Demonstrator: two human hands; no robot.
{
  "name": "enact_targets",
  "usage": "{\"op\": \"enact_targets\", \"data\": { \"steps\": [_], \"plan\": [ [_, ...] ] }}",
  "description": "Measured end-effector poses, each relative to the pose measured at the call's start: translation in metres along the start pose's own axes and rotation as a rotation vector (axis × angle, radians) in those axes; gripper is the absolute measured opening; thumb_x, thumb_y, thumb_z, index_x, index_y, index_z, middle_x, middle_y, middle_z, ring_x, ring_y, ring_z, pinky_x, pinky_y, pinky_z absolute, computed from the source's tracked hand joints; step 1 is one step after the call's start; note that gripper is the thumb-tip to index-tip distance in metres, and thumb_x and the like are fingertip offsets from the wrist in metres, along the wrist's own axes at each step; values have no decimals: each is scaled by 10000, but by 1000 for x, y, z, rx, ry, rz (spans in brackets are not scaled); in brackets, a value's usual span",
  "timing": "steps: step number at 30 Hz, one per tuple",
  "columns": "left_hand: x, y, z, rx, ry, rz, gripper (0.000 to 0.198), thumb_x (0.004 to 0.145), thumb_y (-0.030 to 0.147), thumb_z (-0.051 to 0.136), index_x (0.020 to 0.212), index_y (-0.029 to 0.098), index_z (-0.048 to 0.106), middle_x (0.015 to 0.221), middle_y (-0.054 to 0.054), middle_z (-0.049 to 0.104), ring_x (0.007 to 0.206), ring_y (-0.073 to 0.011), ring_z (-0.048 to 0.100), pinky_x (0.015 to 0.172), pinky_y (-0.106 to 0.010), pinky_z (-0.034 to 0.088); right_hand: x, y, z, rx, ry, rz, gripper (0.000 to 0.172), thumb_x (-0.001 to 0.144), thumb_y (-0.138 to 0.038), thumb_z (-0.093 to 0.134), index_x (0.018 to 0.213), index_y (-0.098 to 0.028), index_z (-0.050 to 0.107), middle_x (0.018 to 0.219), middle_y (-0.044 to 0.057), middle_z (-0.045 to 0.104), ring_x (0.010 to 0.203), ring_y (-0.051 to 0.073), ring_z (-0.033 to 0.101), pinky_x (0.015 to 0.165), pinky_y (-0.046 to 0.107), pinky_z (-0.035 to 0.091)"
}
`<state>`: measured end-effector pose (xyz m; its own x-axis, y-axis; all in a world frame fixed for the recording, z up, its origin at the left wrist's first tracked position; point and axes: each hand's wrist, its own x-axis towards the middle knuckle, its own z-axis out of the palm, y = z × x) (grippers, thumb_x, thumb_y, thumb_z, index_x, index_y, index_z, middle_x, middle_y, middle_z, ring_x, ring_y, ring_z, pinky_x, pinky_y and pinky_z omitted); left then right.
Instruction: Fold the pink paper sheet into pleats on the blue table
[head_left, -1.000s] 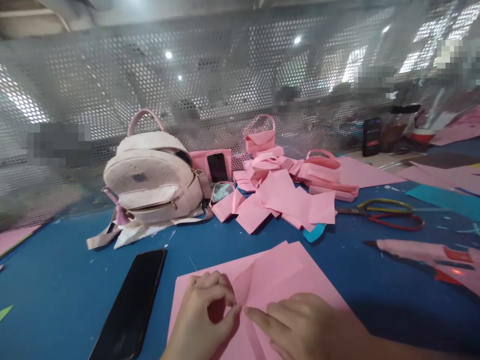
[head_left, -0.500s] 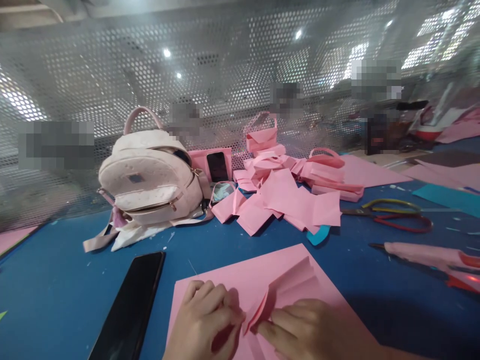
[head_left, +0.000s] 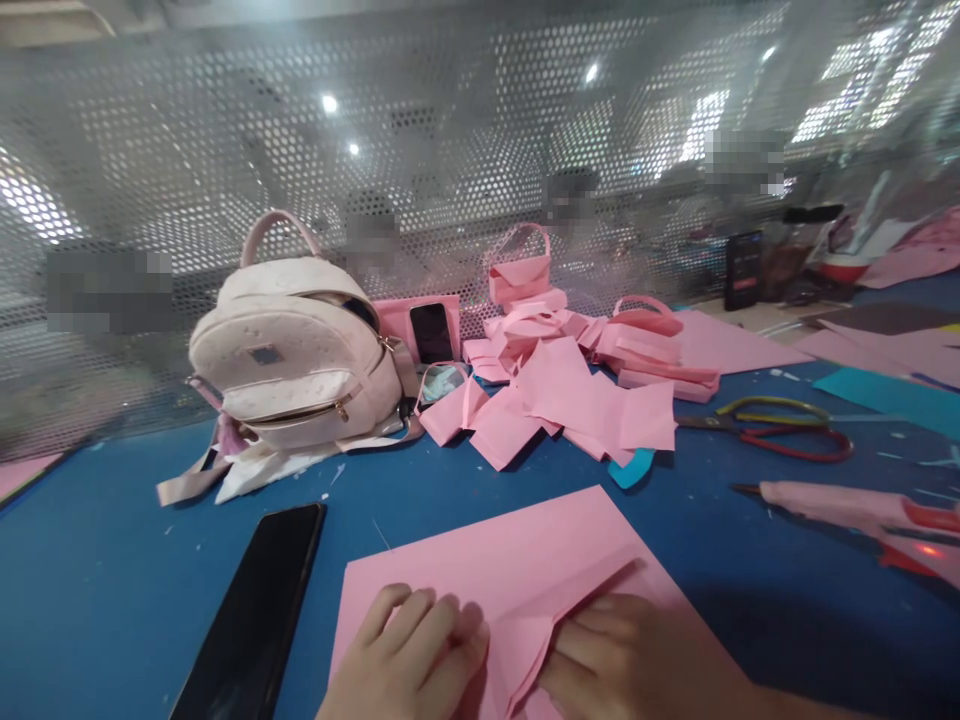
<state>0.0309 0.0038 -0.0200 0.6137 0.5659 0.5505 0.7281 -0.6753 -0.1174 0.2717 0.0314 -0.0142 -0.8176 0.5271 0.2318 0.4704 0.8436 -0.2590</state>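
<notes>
A folded pink paper piece (head_left: pixel 536 630) lies on a larger pink sheet (head_left: pixel 480 540) at the bottom middle. My left hand (head_left: pixel 416 650), fingers curled, presses on the left part of the folded piece. On the other side, my right hand (head_left: pixel 619 650) has its fingers bent around the raised right edge of that piece. The fingertips of both hands are partly hidden. A slanting crease and flap run between the two hands toward the upper right.
A black phone (head_left: pixel 251 610) lies left of the sheet. A white backpack (head_left: pixel 300 350) and piled pink paper pieces (head_left: pixel 562 385) stand behind. To the right are scissors (head_left: pixel 780 425) and a pink glue gun (head_left: pixel 840 505). A perforated metal panel (head_left: pixel 450 130) rises at the back.
The flap near my right hand has tipped down toward the lower right, its folds closer together. My left hand has lowered slightly, fingers closer to the paper. The view has shifted a little.
</notes>
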Motion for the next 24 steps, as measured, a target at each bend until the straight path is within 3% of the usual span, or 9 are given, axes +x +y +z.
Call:
{"op": "enact_targets", "data": {
  "steps": [4,8,12,14,18,21,24],
  "plan": [
    [-2,3,6,53,45,11,383,995,98,294,1084,151,662,834,-36,632,783,-204,557,821,-383,385,-2,0,3,10,45,-21,138,757,-167,565,873,-234,598,752,-29,673,575,158,565,514,326,305],
    [1,-2,9,42,49,113,418,1005,121,265,1059,166,677,900,-42,650,803,-201,557,820,-367,385,-3,0,4,21,9,2,129,770,-185,565,880,-225,620,779,-9,692,620,174,598,537,338,333],
    [3,-7,4,-20,33,61,451,1031,199,222,1118,171,664,931,-65,652,827,-215,551,823,-385,403,-1,-2,-2,9,-43,9,162,763,-145,550,885,-212,633,792,1,692,631,178,604,541,341,338],
    [4,-8,-2,-88,-13,37,391,1025,202,279,1099,161,661,903,-69,640,790,-200,542,777,-361,427,0,-4,-7,-2,-49,7,192,776,-140,550,931,-213,639,775,-2,684,601,170,583,526,337,323],
    [8,-10,-20,-175,2,-17,293,986,136,394,860,188,653,730,-26,590,678,-166,509,679,-314,414,1,-6,-15,-76,-11,-23,347,826,-145,528,1162,-190,602,685,-16,639,519,151,514,482,326,240],
    [11,-6,-24,-170,16,-35,309,1006,182,378,890,208,663,684,-8,599,630,-158,508,639,-309,390,1,-4,-17,-80,4,-45,318,866,-168,507,1170,-181,597,676,-17,617,513,141,489,487,317,230],
    [14,3,-14,-148,103,-22,253,1001,183,445,955,247,686,758,25,695,671,-152,576,708,-316,411,1,-2,-16,-28,-10,-81,295,909,-201,470,1173,-177,599,687,-10,619,521,147,466,494,317,242]
  ]
}}
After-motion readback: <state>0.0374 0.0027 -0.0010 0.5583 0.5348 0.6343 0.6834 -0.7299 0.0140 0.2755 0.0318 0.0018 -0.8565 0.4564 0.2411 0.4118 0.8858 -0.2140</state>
